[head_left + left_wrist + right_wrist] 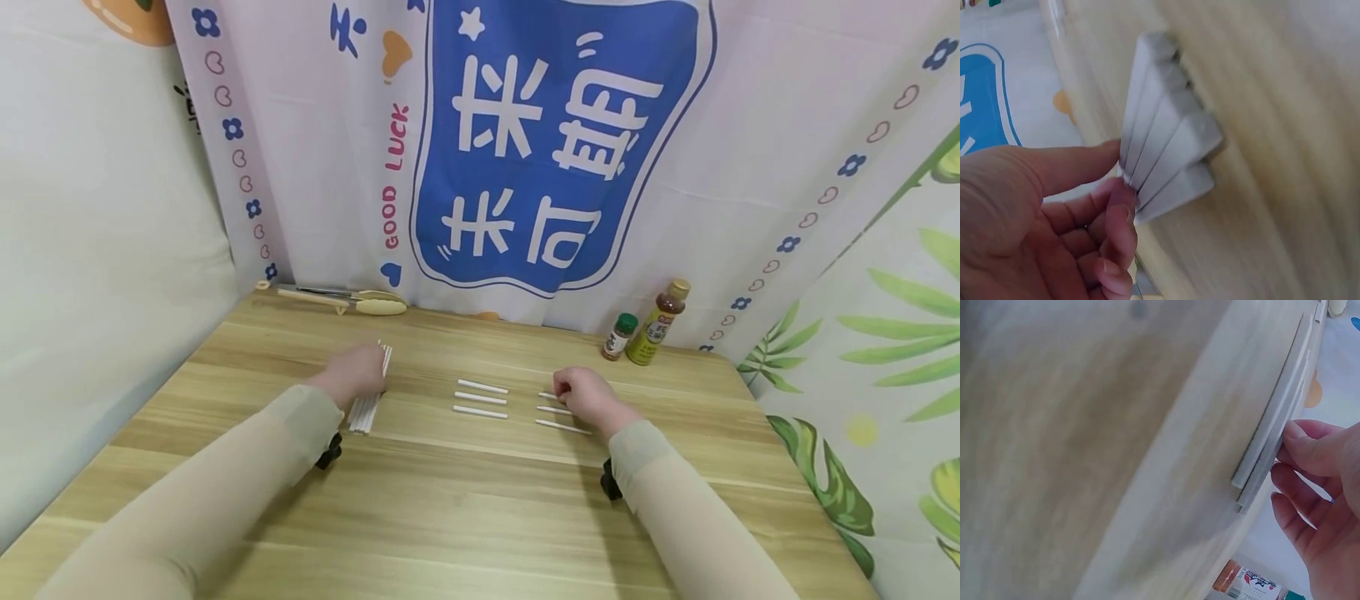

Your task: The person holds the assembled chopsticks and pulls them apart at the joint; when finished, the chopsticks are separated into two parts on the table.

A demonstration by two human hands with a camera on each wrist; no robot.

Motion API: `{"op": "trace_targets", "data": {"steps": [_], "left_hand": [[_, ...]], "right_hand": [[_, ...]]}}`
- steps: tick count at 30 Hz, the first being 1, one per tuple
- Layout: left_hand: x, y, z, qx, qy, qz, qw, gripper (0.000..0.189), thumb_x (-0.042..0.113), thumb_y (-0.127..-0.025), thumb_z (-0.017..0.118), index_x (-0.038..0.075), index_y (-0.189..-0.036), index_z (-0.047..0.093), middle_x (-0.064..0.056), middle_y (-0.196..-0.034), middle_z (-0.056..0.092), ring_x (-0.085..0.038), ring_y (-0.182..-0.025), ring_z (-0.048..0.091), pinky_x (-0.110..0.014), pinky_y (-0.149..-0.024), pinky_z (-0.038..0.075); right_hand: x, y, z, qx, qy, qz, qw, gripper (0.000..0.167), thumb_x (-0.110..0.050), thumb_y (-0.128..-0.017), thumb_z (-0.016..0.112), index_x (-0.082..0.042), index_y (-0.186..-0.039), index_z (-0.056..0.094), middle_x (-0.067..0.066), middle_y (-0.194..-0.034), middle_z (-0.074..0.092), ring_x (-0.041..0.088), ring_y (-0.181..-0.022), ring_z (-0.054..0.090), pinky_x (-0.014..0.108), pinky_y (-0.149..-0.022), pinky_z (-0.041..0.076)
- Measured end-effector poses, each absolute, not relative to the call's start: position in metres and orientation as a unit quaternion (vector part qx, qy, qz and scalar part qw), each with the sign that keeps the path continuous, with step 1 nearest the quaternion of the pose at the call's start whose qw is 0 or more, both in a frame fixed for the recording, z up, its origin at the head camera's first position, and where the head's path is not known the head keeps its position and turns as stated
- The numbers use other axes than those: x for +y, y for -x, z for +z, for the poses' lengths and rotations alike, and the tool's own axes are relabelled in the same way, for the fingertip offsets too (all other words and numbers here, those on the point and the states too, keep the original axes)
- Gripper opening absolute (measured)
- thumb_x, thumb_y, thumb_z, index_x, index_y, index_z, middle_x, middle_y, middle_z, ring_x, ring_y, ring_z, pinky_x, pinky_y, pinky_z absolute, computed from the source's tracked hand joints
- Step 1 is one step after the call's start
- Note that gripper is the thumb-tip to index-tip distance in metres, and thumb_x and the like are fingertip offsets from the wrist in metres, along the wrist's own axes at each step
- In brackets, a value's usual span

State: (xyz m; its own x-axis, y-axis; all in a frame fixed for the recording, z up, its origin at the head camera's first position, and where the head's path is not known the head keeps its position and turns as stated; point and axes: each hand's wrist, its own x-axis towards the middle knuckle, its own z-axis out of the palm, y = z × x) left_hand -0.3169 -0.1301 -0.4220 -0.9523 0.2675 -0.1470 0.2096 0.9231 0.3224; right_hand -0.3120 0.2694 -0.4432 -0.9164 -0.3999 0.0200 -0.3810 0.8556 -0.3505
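My left hand point(354, 371) pinches a bundle of white sticks point(364, 412) on the left of the table. In the left wrist view, several square-ended white sticks point(1163, 125) fan out from between thumb and fingertips. Three white sticks point(480, 412) lie in parallel at the middle. To their right is a second set of three white sticks point(562, 427), partly covered by my right hand point(588, 396). That hand's thumb and finger pinch the farthest of these. Two sticks point(1272, 425) lie beside the fingertips in the right wrist view.
A wooden table point(450, 517) carries everything. At its back left lie tongs point(378, 302) and a long pale tool point(311, 297). A green-capped jar point(619, 337) and a taller sauce bottle point(658, 325) stand at the back right. A printed cloth point(337, 167) hangs behind.
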Motion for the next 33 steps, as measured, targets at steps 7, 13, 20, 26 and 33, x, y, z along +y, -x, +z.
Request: {"op": "trace_targets", "data": {"steps": [7, 13, 20, 26, 33], "left_hand": [[-0.119, 0.311, -0.423, 0.98, -0.116, 0.138, 0.091, 0.007, 0.001, -0.086, 0.052, 0.004, -0.083, 0.057, -0.01, -0.081, 0.059, -0.025, -0.069, 0.054, -0.04, -0.059, 0.048], [-0.111, 0.306, -0.422, 0.982, -0.104, 0.134, 0.088, 0.013, -0.003, -0.084, 0.05, 0.007, -0.077, 0.055, -0.008, -0.078, 0.058, -0.024, -0.066, 0.054, -0.037, -0.055, 0.046], [-0.109, 0.306, -0.423, 0.977, -0.104, 0.158, 0.103, 0.009, 0.003, -0.085, 0.055, 0.007, -0.076, 0.056, -0.008, -0.074, 0.057, -0.023, -0.063, 0.056, -0.036, -0.053, 0.048], [-0.099, 0.303, -0.412, 0.963, -0.115, 0.207, 0.128, 0.01, 0.011, -0.093, 0.057, 0.006, -0.085, 0.057, -0.009, -0.075, 0.058, -0.023, -0.063, 0.058, -0.035, -0.053, 0.05], [-0.061, 0.294, -0.391, 0.949, -0.188, 0.222, 0.119, 0.003, 0.005, -0.094, 0.055, 0.005, -0.096, 0.057, -0.006, -0.078, 0.058, -0.022, -0.068, 0.056, -0.035, -0.06, 0.05]], "right_hand": [[0.273, 0.31, -0.441, 0.963, 0.2, -0.178, 0.023, 0.022, 0.01, -0.084, 0.066, -0.009, -0.074, 0.061, 0.0, -0.076, 0.056, 0.019, -0.073, 0.052, 0.037, -0.07, 0.045], [0.274, 0.309, -0.443, 0.963, 0.193, -0.185, 0.025, 0.018, 0.006, -0.087, 0.067, -0.009, -0.077, 0.064, 0.002, -0.08, 0.059, 0.018, -0.075, 0.053, 0.038, -0.072, 0.047], [0.276, 0.309, -0.443, 0.963, 0.185, -0.195, 0.031, 0.015, 0.004, -0.088, 0.067, -0.008, -0.081, 0.066, 0.001, -0.082, 0.059, 0.018, -0.077, 0.055, 0.039, -0.073, 0.047], [0.267, 0.305, -0.433, 0.96, 0.161, -0.228, 0.015, 0.005, -0.002, -0.091, 0.068, -0.005, -0.094, 0.067, 0.006, -0.096, 0.059, 0.023, -0.091, 0.057, 0.042, -0.083, 0.048], [0.22, 0.285, -0.4, 0.913, 0.287, -0.227, -0.18, 0.01, -0.002, -0.09, 0.07, -0.002, -0.099, 0.068, 0.009, -0.099, 0.063, 0.029, -0.097, 0.058, 0.045, -0.085, 0.048]]}}
